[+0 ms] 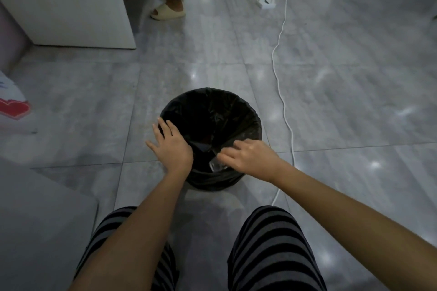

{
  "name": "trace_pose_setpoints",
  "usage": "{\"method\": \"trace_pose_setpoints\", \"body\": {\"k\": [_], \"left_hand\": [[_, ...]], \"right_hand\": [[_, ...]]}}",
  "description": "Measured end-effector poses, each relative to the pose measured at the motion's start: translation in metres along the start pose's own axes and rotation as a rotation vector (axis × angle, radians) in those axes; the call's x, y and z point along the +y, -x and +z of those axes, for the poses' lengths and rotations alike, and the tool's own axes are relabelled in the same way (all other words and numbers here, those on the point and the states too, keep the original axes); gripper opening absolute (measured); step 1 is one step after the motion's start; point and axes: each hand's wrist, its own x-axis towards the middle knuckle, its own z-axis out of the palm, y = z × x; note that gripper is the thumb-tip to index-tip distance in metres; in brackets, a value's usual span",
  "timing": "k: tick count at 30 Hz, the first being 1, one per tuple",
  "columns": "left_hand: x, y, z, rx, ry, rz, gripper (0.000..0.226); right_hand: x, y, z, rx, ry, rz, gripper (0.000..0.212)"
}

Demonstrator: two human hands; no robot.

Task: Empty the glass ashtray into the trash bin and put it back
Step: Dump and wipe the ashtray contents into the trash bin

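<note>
A round trash bin (210,111) lined with a black bag stands on the grey tiled floor in front of my knees. My right hand (250,156) is over the bin's near right rim, fingers closed on the glass ashtray (217,165), which shows as a clear edge below my fingers, tipped over the bin's opening. My left hand (171,144) rests flat with fingers spread on the bin's left rim, holding nothing.
A white cable (282,92) runs across the floor right of the bin to a white power strip (266,1). Another person's legs in sandals (169,10) stand at the back. A white cabinet (71,7) is at the back left, a grey surface (35,220) at my near left.
</note>
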Motion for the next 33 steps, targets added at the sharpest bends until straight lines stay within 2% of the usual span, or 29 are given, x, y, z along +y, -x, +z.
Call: {"method": "trace_pose_setpoints", "body": {"k": [2, 5, 6, 9, 10, 14, 18, 22, 23, 26, 28, 31, 33], "left_hand": [[-0.001, -0.001, 0.000, -0.009, -0.010, 0.023, 0.073], [0.001, -0.003, -0.002, -0.016, 0.037, 0.027, 0.071], [0.001, -0.003, -0.003, -0.026, 0.054, 0.019, 0.072], [0.001, -0.004, -0.004, -0.062, 0.094, 0.029, 0.077], [0.000, -0.005, -0.004, -0.073, 0.101, 0.045, 0.078], [0.001, -0.004, -0.004, -0.078, 0.101, 0.054, 0.078], [0.004, -0.001, -0.003, -0.057, 0.104, 0.028, 0.074], [0.009, -0.003, 0.000, -0.047, 0.126, -0.009, 0.071], [0.011, -0.001, 0.001, -0.044, 0.131, -0.018, 0.071], [0.015, 0.000, 0.003, -0.032, 0.123, -0.022, 0.069], [0.015, -0.001, 0.004, -0.040, 0.112, -0.013, 0.069], [0.019, -0.002, 0.004, -0.043, 0.122, -0.039, 0.068], [0.024, 0.000, 0.004, -0.044, 0.113, -0.047, 0.068]], "right_hand": [[0.007, 0.002, -0.003, -0.024, -0.021, -0.044, 0.036], [0.010, 0.002, -0.007, 0.067, -0.050, 0.123, 0.038], [0.008, 0.004, -0.006, 0.052, -0.056, 0.099, 0.035], [0.011, 0.008, -0.001, -0.087, -0.055, -0.124, 0.033], [0.015, 0.005, 0.000, -0.095, -0.054, -0.125, 0.034], [0.019, -0.005, -0.006, 0.003, -0.062, 0.064, 0.031], [0.018, 0.003, -0.004, -0.148, -0.085, -0.181, 0.034], [0.021, 0.007, -0.004, -0.051, -0.051, 0.042, 0.035], [0.017, 0.008, -0.003, -0.039, -0.056, 0.055, 0.036], [0.012, 0.009, 0.000, -0.156, -0.057, -0.100, 0.033], [0.014, 0.006, 0.000, -0.148, -0.057, -0.032, 0.033], [0.006, 0.006, 0.000, 0.000, -0.030, 0.192, 0.033], [0.000, 0.010, 0.003, -0.044, 0.000, 0.105, 0.033]]}}
